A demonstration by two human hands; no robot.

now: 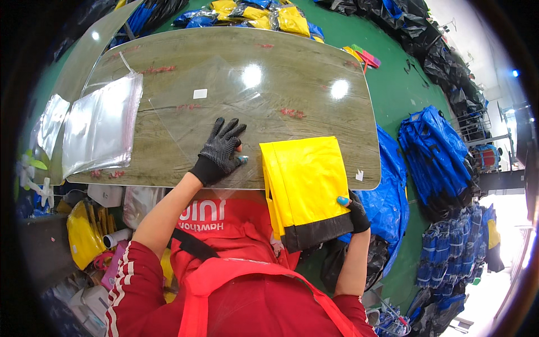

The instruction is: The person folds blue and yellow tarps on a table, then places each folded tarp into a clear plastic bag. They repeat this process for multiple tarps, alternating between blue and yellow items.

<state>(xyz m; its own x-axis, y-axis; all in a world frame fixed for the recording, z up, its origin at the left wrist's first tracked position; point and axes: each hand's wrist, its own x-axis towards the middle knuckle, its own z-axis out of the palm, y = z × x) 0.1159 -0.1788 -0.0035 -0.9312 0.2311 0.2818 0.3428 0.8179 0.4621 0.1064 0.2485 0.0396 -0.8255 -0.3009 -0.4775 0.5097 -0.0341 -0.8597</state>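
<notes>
My left hand, in a black dotted glove, rests on the table with its fingers spread. Beneath it lies a clear plastic bag, flat and faint against the wood pattern. At the table's near edge my right hand, in a black glove with a bare thumb tip, grips a folded yellow sheet by its right side. The thumb presses on top, while the other fingers are mostly hidden. A black band runs along the sheet's near edge, which overhangs the table.
The wood-patterned table spans the middle. A stack of clear plastic bags lies at its left. Yellow and blue folded packs sit beyond it on the green floor. Blue bundles stand to the right. A broom head is near the far right corner.
</notes>
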